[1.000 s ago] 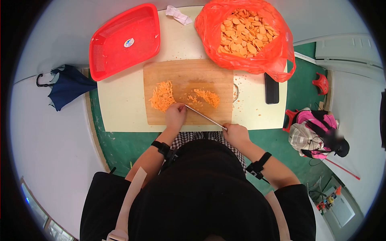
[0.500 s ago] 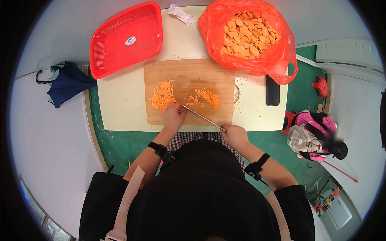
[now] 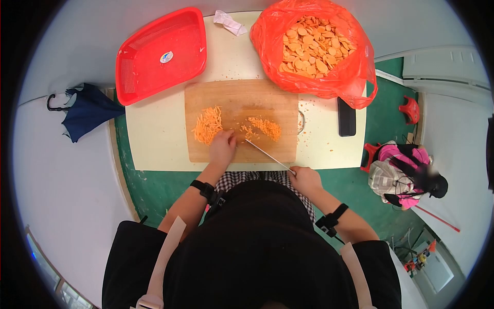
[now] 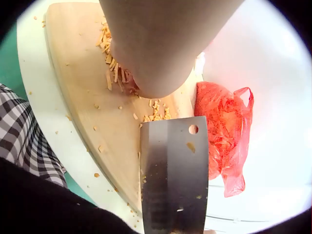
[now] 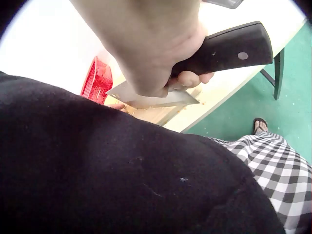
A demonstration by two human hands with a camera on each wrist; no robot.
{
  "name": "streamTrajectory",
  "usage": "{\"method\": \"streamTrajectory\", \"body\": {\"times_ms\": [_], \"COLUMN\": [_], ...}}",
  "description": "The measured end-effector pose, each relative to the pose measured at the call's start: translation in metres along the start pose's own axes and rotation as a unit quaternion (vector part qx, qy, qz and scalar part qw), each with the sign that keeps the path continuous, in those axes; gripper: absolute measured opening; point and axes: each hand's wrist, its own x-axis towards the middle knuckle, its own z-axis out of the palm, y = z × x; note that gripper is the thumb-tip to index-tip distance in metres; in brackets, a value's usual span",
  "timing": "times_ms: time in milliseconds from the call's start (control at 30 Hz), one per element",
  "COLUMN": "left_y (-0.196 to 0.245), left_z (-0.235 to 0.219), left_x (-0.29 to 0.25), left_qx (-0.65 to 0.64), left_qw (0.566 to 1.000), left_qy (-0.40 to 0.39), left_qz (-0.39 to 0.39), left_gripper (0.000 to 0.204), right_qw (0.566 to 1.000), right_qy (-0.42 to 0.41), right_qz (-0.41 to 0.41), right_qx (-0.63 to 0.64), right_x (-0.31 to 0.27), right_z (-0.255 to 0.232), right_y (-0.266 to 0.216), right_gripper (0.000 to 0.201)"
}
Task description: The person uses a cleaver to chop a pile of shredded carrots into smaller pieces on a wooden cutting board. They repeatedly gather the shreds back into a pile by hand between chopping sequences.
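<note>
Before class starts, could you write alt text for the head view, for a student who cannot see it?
A person's right hand holds a cleaver, partly over a wooden board, the left hand close by a pile of orange strips. Finely chopped orange bits lie to their right; farther back are a red basket and a red bag of orange slices.

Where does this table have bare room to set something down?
In the head view, the table left of the cutting board, below the red basket, is clearest. Another patch lies between basket and red bag, below the crumpled paper. Crowded: mid-board, with orange shreds, chopped bits, left hand and knife.
</note>
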Motion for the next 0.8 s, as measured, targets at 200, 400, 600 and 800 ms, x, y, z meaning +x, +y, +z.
{"method": "streamTrajectory", "body": {"times_ms": [200, 400, 600, 800], "left_y": [0.008, 0.001, -0.014, -0.031], "left_z": [-0.012, -0.049, -0.066, -0.072], "left_x": [0.01, 0.035, 0.042, 0.041], "left_qx": [-0.198, -0.235, -0.2, -0.049], "left_qw": [0.969, 0.958, 0.968, 0.997], "left_qy": [-0.015, 0.017, -0.011, -0.056], "left_qz": [-0.148, -0.164, -0.154, 0.006], "left_gripper": [0.024, 0.042, 0.038, 0.02], "right_qw": [0.999, 0.996, 0.989, 0.98], "right_qy": [-0.01, -0.025, 0.007, 0.04], "right_qz": [-0.018, -0.06, 0.067, 0.112], "right_qx": [0.032, 0.057, 0.129, 0.159], "right_x": [-0.006, 0.032, 0.033, 0.012], "right_z": [-0.006, 0.017, 0.005, -0.001], "right_y": [-0.003, -0.045, -0.029, -0.032], "right_gripper": [0.025, 0.028, 0.031, 0.032]}}
